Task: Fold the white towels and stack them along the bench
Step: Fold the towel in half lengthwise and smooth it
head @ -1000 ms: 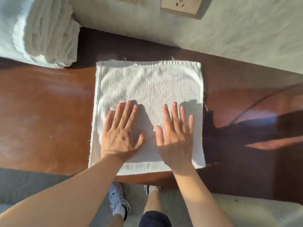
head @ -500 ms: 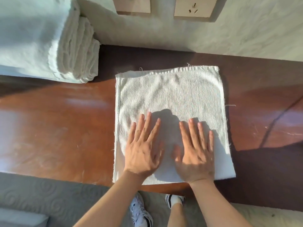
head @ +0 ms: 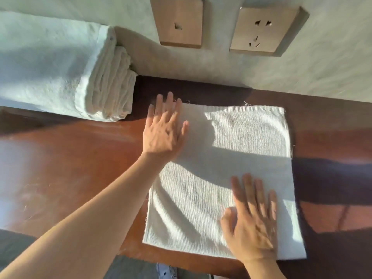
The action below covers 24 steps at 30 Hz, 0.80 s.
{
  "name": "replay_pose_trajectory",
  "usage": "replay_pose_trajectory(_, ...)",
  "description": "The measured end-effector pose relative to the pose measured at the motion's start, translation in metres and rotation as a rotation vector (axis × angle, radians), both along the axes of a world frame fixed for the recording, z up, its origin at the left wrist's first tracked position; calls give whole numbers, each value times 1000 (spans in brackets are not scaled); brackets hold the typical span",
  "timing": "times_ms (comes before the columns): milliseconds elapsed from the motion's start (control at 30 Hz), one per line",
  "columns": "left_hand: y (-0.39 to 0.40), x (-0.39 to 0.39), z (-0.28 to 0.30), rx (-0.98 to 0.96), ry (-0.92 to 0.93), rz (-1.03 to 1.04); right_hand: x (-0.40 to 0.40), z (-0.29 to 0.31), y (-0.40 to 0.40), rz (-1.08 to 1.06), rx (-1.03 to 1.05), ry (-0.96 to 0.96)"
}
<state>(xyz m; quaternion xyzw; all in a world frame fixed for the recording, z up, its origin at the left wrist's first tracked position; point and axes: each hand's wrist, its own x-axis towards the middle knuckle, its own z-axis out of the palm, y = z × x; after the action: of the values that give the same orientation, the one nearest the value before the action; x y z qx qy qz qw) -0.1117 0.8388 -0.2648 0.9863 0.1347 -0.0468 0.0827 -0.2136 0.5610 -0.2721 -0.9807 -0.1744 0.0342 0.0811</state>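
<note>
A white towel (head: 237,150) lies folded flat in a square on the red-brown bench (head: 76,162). My left hand (head: 164,127) rests flat with fingers apart on the towel's far left corner, covering that corner. Flat on the near right part of the towel lies my right hand (head: 253,222), fingers spread, holding nothing. A tall stack of folded white towels (head: 60,77) stands on the bench at the far left, against the wall, a short gap away from the flat towel.
The grey wall (head: 302,73) runs along the bench's far edge and carries two wooden socket plates (head: 261,31). The bench's near edge crosses the bottom of the view, with grey floor and a shoe (head: 167,272) below it.
My left hand slid from the towel's near middle up to its far left corner. My right hand shifted right along the near part. The view moved right and closer.
</note>
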Motion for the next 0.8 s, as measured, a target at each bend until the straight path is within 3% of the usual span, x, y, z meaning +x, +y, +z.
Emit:
replay_pose_trajectory(67, -35, -30, 8, -81, -60, -88, 1, 0, 1, -3, -24, 15)
replay_pose_trajectory(167, -93, -102, 8, -183, -6, -206, 3, -1, -2, 26, -56, 37)
replay_pose_trajectory(267, -94, -162, -3, -121, 42, -253, 3, -1, -2, 1, 25, 27)
replay_pose_trajectory(333, -69, -178, -11, -55, 60, -178, 0, 0, 0, 4, 34, 16)
replay_pose_trajectory(467, -40, -171, -11, -29, 61, 91, 0, 1, -1, -7, 34, 65)
replay_pose_trajectory(667, -68, -114, -8, -58, 45, -136, -2, -1, -3, 8, -24, 60)
replay_pose_trajectory(800, -32, -82, -15, -7, 47, -135, 1, -7, -4, 26, -60, 0)
